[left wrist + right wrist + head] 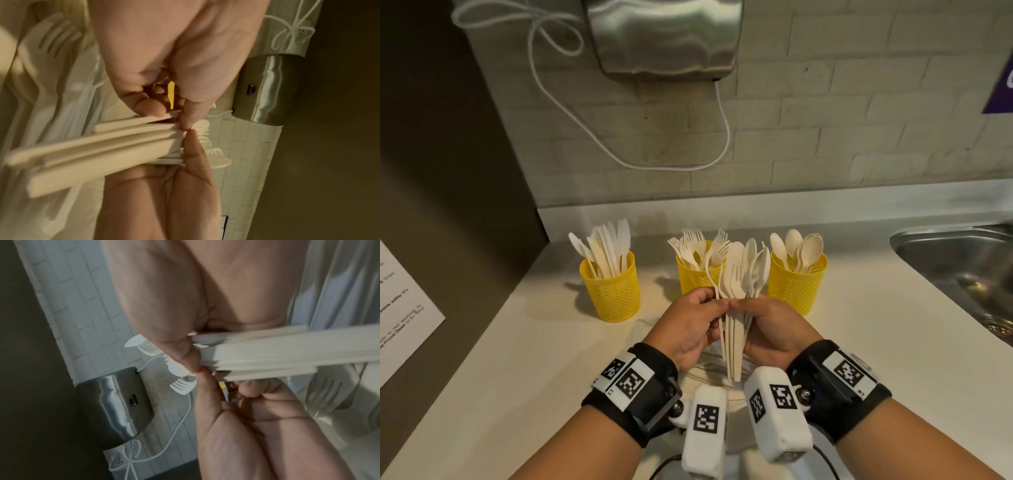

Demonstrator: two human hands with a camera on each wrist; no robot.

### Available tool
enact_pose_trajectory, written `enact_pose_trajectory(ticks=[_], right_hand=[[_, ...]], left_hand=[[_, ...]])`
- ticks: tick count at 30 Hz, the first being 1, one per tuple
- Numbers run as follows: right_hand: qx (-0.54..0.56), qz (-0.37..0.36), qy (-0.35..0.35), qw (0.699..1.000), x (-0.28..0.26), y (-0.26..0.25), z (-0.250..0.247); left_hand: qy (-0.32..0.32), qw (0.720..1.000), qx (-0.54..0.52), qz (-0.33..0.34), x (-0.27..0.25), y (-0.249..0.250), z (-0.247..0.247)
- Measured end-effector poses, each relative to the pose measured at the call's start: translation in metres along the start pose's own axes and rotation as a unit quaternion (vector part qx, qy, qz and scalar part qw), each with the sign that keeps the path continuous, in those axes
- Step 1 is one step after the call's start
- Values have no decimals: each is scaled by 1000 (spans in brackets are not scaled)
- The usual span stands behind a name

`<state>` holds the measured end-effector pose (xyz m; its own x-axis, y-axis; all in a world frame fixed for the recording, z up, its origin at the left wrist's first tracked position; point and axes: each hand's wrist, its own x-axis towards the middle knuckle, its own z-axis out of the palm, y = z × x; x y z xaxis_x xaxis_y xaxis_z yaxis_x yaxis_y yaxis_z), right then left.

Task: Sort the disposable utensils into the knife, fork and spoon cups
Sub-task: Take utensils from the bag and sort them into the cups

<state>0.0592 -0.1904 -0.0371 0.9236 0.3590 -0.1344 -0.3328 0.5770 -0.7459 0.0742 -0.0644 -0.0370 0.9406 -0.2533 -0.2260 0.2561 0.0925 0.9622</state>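
Observation:
I hold a mixed bundle of cream utensils (pixel 736 284), forks and spoons, upright over the counter between both hands. My left hand (pixel 717 306) pinches the handles from the left, and my right hand (pixel 748 308) grips them from the right, thumb tips touching. The left wrist view has my left hand (pixel 170 116) above the fanned handles (pixel 102 146). My right hand (pixel 191 360) shows in the right wrist view. Behind stand three yellow mesh cups: knife cup (pixel 613 291), fork cup (pixel 693 277) and spoon cup (pixel 796 284).
A clear plastic bag (pixel 709 370) lies under my hands, with more forks (pixel 51 37) inside. A steel sink (pixel 955 253) is at the right. A metal hand dryer (pixel 664 37) with a white cord hangs on the brick wall. A printed sheet (pixel 400 308) is at the left.

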Motion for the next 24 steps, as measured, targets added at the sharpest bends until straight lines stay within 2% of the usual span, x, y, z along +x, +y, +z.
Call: enact_pose_trajectory(ticks=[5,9,12,15,18,21,24], right_hand=[[1,-21,-2,1000,-2,1,2],[33,-23,91,995,3,-2,-12],[54,-38,149,987,3,-9,-21],[67,-66,154,984,-2,-17,-21],[80,-77,148,983,-4,-21,-22],[75,-73,142,984,-6,-22,-24],[67,-70,140,985,-7,-21,-27]], left_hand=[[23,998,59,14,1,5,1],[63,990,118,45,5,21,-8],[101,979,142,102,8,53,-20],[154,956,172,181,27,86,-29],[201,924,247,213,53,97,-29],[190,915,311,175,73,84,-26],[124,913,380,84,77,71,-20]])
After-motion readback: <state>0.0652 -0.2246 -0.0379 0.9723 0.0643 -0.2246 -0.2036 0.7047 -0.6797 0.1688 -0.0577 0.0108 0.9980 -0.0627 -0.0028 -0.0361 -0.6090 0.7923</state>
